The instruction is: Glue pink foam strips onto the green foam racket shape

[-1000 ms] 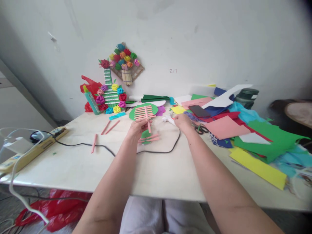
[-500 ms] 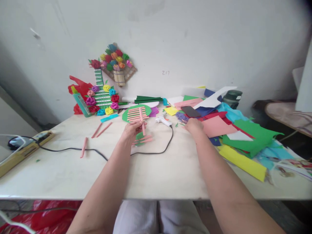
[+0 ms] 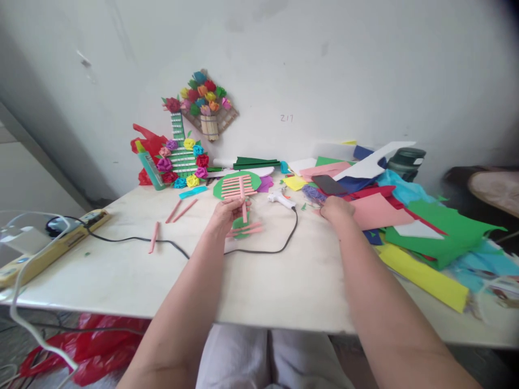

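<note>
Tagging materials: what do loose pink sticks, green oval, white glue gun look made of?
Loose pink sticks: probably matte rolled paper; colour matches the pink sheet. Green oval: matte card or foam, perhaps; flat, no shine. White glue gun: likely smooth plastic; moulded shape.

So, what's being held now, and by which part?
Left hand: the crosswise pink stick, pinched somewhat below its middle; whether the green card is gripped too is unclear. Right hand: cannot tell, its grip is hidden.

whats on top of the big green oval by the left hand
Pink strips lie across the green oval, with another strip crossing over them; whatever they cover beneath cannot be seen.
</note>
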Demonstrator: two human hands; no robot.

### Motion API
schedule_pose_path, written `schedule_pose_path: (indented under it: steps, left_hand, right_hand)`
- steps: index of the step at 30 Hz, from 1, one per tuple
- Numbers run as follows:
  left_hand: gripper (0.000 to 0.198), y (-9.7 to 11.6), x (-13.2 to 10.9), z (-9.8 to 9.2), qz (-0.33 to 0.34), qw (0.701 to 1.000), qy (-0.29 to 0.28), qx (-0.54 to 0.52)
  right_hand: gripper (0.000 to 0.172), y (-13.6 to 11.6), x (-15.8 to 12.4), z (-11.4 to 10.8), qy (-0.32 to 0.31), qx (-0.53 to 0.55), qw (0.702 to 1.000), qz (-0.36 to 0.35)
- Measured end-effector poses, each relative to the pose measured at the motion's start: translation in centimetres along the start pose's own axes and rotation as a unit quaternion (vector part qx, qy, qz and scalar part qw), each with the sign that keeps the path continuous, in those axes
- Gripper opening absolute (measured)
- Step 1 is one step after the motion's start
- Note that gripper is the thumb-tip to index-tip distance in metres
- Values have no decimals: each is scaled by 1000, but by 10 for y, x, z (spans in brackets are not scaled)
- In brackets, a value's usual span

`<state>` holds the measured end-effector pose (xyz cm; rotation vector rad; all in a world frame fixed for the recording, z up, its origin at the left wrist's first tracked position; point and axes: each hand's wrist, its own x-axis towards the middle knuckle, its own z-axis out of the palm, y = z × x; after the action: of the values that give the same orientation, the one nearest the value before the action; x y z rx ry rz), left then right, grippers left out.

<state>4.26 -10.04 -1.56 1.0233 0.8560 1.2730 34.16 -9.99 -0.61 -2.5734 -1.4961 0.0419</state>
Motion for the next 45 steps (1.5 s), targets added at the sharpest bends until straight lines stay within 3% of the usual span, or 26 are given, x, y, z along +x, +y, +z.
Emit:
schedule_pose_path:
  steps: [6,13,16,18,20,22,24,25,27,29,32,35,39,42,43,45]
  left_hand:
    - [21,0,1,-5,20,1000,2,-12]
    - [23,-3,6,-10,42,999,15,-19]
    - [23,-5,7,-11,43,999,12,-17]
    - [23,-5,7,-10,39,999,8,-12]
    - [23,-5,6,-10,36,999,4,-8]
    - [23,-4,6,-9,35,999,7,-8]
    - [23,-4,6,-9,33,999,13,-8]
    - [23,-4,6,-10,31,999,17,-8]
    - [22,-3,6,-10,30,999,22,-7]
    - [22,-3,6,-12,31,999,23,-6]
    - [23,-4,7,-13,37,999,20,-8]
    - [23,-4,7,-14,43,999,14,-8]
    - [24,-4,7,-13,41,999,12,-5]
    - [24,-4,6,-13,42,999,6,-4]
    - [24,-4,6,-12,42,999,4,-3]
    - [24,-3,5,-11,39,999,3,-1]
  right_hand:
    - [33,0,2,-2,32,104,994,-18]
    - [61,2,7,11,169,279,945,-23]
    - [67,-1,7,14,171,387,906,-24]
    - [60,-4,5,11,116,516,849,5]
    - [42,-9,1,4,-17,663,745,75]
    - [23,-14,-7,-3,-71,700,705,90]
    - [28,-22,-16,-11,-156,798,572,112]
    - [28,-28,-22,-14,-173,825,525,116]
    - [29,-39,-33,-19,-202,850,474,112]
    - [27,-50,-42,-22,-227,854,461,85]
    - [19,-62,-48,-25,-246,846,474,-12]
    - [20,-66,-42,-24,-185,820,530,-112]
    - [33,-62,-19,-14,-16,700,690,-186]
    - [24,-56,-2,-7,137,494,835,-200]
    - [23,-54,1,-6,187,424,866,-189]
    - [24,-52,6,-6,256,332,892,-167]
